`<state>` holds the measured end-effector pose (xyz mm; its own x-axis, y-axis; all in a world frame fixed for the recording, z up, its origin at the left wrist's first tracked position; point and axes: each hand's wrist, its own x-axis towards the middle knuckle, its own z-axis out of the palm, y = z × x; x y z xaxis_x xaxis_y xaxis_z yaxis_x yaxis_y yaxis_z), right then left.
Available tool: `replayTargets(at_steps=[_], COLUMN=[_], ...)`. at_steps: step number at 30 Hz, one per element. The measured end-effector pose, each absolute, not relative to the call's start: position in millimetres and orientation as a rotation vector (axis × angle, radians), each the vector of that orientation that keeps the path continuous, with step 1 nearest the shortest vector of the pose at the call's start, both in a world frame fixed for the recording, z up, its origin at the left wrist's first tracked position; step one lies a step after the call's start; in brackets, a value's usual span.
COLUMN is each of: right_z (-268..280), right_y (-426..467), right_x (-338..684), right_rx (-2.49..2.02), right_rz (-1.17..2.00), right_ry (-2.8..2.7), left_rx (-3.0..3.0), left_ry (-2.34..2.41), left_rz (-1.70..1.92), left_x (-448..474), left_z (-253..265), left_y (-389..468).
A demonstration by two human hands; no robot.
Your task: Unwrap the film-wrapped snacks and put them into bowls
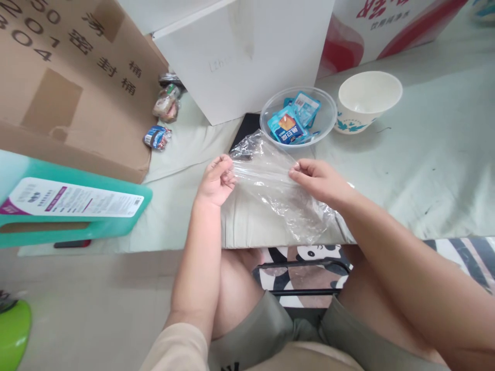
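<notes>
A clear plastic bag (266,180) is stretched between my two hands above the front of the table. My left hand (217,180) pinches its left side, fingers curled. On the right, my right hand (319,180) grips the film between thumb and fingers. Crumpled parts of the bag hang toward the table edge. Just beyond the bag stands a clear plastic bowl (330,121) holding several blue snack packets (288,123). A dark flat object (245,129) lies partly hidden under the bag and bowl.
A white paper tub (358,111) stands right of the bowl. Behind are a white box (251,62) and a red-and-white carton (379,31). At left are a cardboard box (77,118), a green jug (131,224) and small wrapped items (158,137). The cloth-covered table (425,154) ends near my knees.
</notes>
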<state>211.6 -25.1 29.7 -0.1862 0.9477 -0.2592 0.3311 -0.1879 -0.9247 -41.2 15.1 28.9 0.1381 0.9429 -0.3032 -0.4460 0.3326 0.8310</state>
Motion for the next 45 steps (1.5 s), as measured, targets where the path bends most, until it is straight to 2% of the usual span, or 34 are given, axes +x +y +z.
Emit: replayTargets(at_steps=[5, 11, 18, 25, 29, 34, 38, 41, 45], right_z=[26, 29, 24, 12, 13, 23, 30, 30, 22], right_y=[-26, -26, -26, -20, -24, -35, -41, -44, -41], right_x=[212, 211, 213, 207, 208, 210, 212, 214, 214], right_rx=[-1.495, -1.426, -1.349, -1.215, -1.172, -1.116, -1.044, -1.014, -1.163], right_rz=[1.441, 1.545, 1.564, 1.533, 1.513, 1.264, 1.027, 0.92, 0.612], right_ry=[-1.428, -1.29, -1.178, -0.864, -0.916, -1.019, -1.129, -1.335, -1.542], left_rx=[0.529, 0.574, 0.506, 0.754, 0.912, 1.058, 1.339, 1.61, 1.773], left_ry=[0.936, 1.07, 1.02, 0.987, 1.1, 1.211, 1.112, 1.025, 1.187], left_rz=[1.179, 0.97, 1.245, 0.7, 0.819, 1.067, 1.234, 1.184, 1.097], left_x=[-25, -10, -16, 12, 8, -6, -12, -14, -16], left_z=[23, 23, 25, 20, 28, 37, 40, 40, 33], left_y=[13, 12, 19, -5, -7, -8, -14, -16, -12])
